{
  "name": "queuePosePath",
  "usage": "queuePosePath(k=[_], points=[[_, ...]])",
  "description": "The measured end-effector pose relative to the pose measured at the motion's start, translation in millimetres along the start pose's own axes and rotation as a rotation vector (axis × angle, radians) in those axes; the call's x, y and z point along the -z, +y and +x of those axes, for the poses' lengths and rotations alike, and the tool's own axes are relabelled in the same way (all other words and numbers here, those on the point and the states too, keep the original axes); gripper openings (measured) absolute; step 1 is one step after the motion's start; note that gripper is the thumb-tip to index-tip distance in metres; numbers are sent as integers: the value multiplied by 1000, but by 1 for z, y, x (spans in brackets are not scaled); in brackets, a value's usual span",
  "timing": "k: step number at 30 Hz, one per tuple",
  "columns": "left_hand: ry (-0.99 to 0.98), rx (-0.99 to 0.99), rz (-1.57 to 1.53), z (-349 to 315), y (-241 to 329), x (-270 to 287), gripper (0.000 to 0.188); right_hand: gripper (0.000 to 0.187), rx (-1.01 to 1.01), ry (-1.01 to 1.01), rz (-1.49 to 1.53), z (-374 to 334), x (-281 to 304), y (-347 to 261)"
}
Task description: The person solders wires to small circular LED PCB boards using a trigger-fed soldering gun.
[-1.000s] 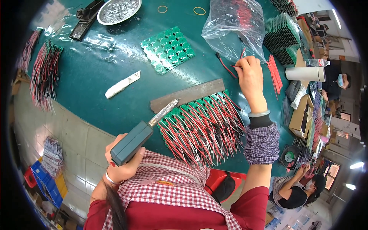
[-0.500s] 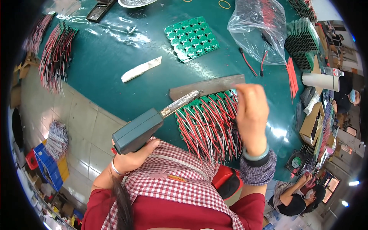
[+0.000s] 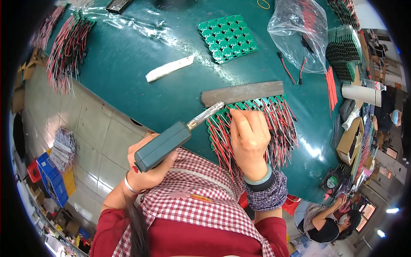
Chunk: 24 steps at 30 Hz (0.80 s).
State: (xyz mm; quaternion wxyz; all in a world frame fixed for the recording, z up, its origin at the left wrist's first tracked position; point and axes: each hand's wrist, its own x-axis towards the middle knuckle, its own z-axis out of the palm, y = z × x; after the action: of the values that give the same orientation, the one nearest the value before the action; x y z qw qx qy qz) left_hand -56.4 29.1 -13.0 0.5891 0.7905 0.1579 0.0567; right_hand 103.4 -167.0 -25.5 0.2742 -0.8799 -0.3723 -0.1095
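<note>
**Soldering tool tip at the row of wired green boards, near desk edge**

Row of small green circuit boards with red and black wire leads [image 3: 252, 124] lies on the dark teal desk [image 3: 141, 47], close to the person's body, its upper edge tucked against a flat grey metal bar [image 3: 242, 92]. Leads fan out downward, toward the desk edge.

Right hand [image 3: 249, 137] rests on top of the leads, fingers [image 3: 237, 119] pressed together and pinching at the left end of the board row; what exactly is pinched cannot be told.

Left hand [image 3: 150, 169] is wrapped around the grey-green boxy handle of a soldering tool [image 3: 165, 144], fingers closed on it. The tool's silvery foil-wrapped barrel points up and right; its tip meets the left end of the board row, just beside the right fingertips.

Further out: a white flat strip [image 3: 169, 68] lies alone on the desk above the tool. A square green tray of round cells [image 3: 227, 39] sits beyond the bar. A clear plastic bag holding red and black wires [image 3: 299, 34] is to the right of it. Bundles of red-black wires [image 3: 66, 51] hang over the desk's far-left edge. Another person [image 3: 325, 218] sits at lower right.
</note>
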Motion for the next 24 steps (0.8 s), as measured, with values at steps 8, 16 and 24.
queuePosePath(k=[8, 16, 24], points=[[-18, -77, 112, 9, 8, 1, 26, 28, 17, 12, 2, 0, 0, 0], [-6, -77, 86, 10, 6, -2, 21, 30, 16, -1, -9, -1, 0, 1], [15, -109, 110, 9, 5, -2, 21, 24, 41, -12, -47, -3, -2, 3]])
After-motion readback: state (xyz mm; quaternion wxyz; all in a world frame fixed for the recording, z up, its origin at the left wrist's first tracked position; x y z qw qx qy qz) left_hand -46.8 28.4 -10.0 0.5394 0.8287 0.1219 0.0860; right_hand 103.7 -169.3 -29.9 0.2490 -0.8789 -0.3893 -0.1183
